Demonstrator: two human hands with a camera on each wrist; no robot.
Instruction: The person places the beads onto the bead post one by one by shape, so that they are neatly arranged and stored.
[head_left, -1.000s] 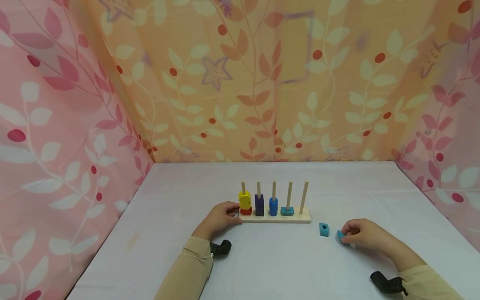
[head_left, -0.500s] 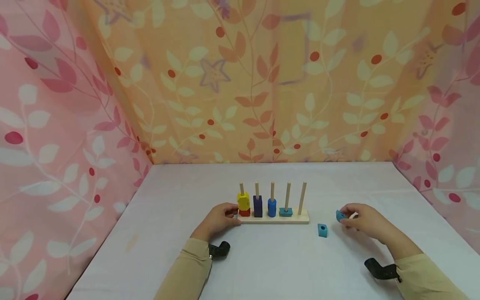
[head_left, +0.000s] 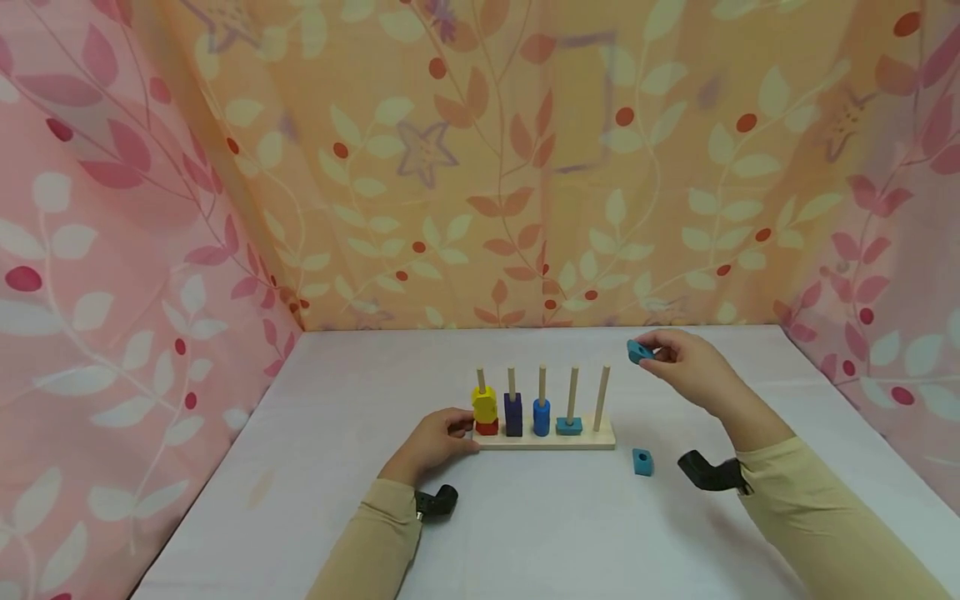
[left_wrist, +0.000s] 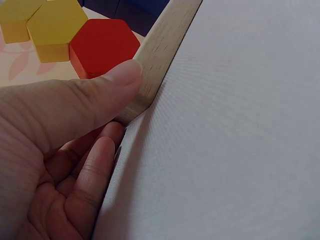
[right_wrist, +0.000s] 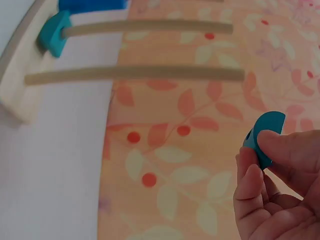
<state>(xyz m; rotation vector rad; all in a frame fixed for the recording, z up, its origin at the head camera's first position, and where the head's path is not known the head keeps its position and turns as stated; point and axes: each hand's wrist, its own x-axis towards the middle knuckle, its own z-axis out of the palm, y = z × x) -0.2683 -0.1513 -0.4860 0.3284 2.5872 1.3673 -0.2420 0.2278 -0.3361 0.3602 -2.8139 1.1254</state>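
A wooden peg stand (head_left: pixel 547 444) with several upright pegs sits on the table. My left hand (head_left: pixel 431 442) holds its left end, the thumb pressed on the wood in the left wrist view. Yellow blocks (head_left: pixel 485 405) over a red block (left_wrist: pixel 105 47) fill the leftmost peg. Then come a dark purple stack (head_left: pixel 513 415), a blue stack (head_left: pixel 542 418) and one teal block (head_left: pixel 568 427); the rightmost peg (head_left: pixel 602 398) is bare. Raised right of the pegs, my right hand (head_left: pixel 693 371) pinches a teal block with a curved side (right_wrist: pixel 269 135) between thumb and fingers.
Another teal block (head_left: pixel 642 462) with a hole lies on the white table (head_left: pixel 540 533), to the right of the stand. Patterned cloth (head_left: pixel 420 208) hangs behind the table and along both sides. Black camera mounts (head_left: pixel 708 472) stick out from both wrists.
My right hand has lifted the teal block off the table and carried it up and left, toward the rightmost peg. The left hand stays at the end of the stand.
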